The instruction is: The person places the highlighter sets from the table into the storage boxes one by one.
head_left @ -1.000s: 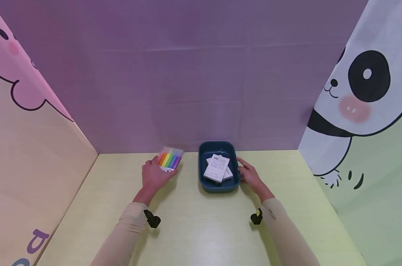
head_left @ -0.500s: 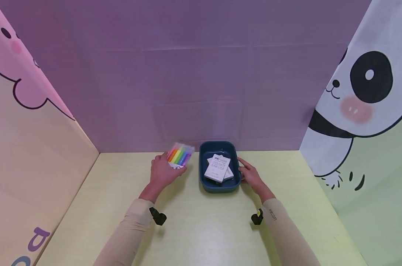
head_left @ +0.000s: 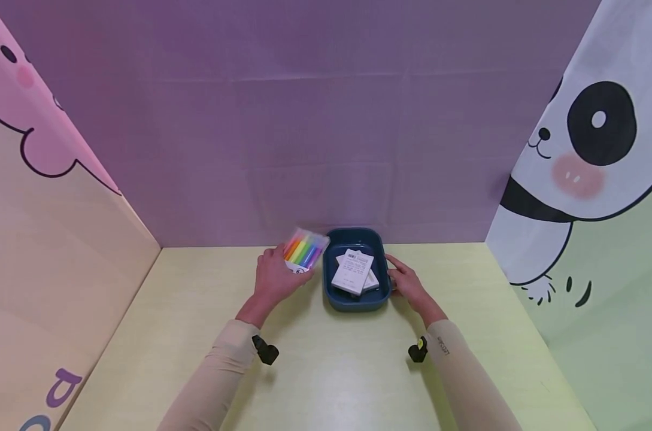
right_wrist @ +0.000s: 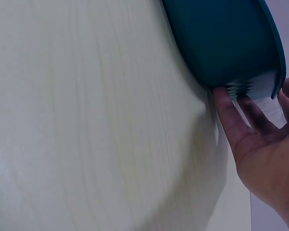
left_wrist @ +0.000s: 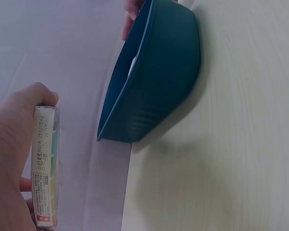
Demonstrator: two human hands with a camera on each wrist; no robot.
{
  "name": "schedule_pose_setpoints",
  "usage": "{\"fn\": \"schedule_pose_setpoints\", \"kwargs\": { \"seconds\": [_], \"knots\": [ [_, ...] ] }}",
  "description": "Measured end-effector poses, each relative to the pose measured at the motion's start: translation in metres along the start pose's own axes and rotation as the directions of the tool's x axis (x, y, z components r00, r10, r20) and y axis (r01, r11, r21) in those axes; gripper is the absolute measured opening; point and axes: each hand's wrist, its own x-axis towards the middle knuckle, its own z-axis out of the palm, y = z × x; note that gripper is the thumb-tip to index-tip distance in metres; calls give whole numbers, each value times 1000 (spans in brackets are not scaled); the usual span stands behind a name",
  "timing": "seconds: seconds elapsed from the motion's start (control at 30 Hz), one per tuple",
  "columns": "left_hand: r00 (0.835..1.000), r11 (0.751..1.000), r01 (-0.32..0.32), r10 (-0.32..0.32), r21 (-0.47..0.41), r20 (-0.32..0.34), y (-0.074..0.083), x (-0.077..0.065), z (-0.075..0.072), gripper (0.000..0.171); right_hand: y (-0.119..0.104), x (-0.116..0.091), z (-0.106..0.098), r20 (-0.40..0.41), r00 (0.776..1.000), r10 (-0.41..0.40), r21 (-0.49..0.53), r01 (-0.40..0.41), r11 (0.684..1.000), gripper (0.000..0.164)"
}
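Observation:
My left hand (head_left: 277,279) grips a flat clear pack of rainbow-coloured sticks (head_left: 306,250), thumb on one side and fingers on the other. It is held above the table, tilted, close to the left rim of a dark blue plastic bin (head_left: 331,293). The left wrist view shows the pack's narrow printed edge (left_wrist: 45,168); the kind of sticks cannot be told. Two small white printed boxes (head_left: 352,272) lie crossed inside the bin. On the bin's right side, my right hand (head_left: 409,287) touches the outer wall with mostly straight fingers (right_wrist: 229,110).
The bin stands on a pale wood-look table (head_left: 326,371), near its back edge. A purple backdrop (head_left: 315,131) rises right behind it. Printed side panels stand left and right, one with a panda (head_left: 579,167). Each wrist carries a small black camera (head_left: 265,350).
My left hand has moved right with the pack, from the table's left-centre up to the bin's left rim. The right hand and the bin have stayed in place.

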Motion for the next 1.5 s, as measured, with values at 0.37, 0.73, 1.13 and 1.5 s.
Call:
{"fn": "schedule_pose_setpoints", "kwargs": {
  "seconds": [0.37, 0.73, 1.13, 1.5],
  "knots": [
    [1000, 1000, -26, 26, 0, 8, 19, -1, 12, 95, -3, -2, -1, 19, 1000, -9, 17, 8, 1000, 50],
    [999, 1000, -6, 4, 27, 54, 36, -2, 23, 96, -4, -3, -2, 55, 998, -25, 21, 24, 1000, 49],
    [995, 995, -72, 67, 66, 74, 51, -3, 42, 99, -2, -5, -4, 117, 991, -58, -19, 61, 998, 50],
    [993, 994, -76, 69, 73, 98, 70, -4, 44, 100, 0, -2, -5, 113, 991, -65, -5, 66, 998, 51]
  ]
}}
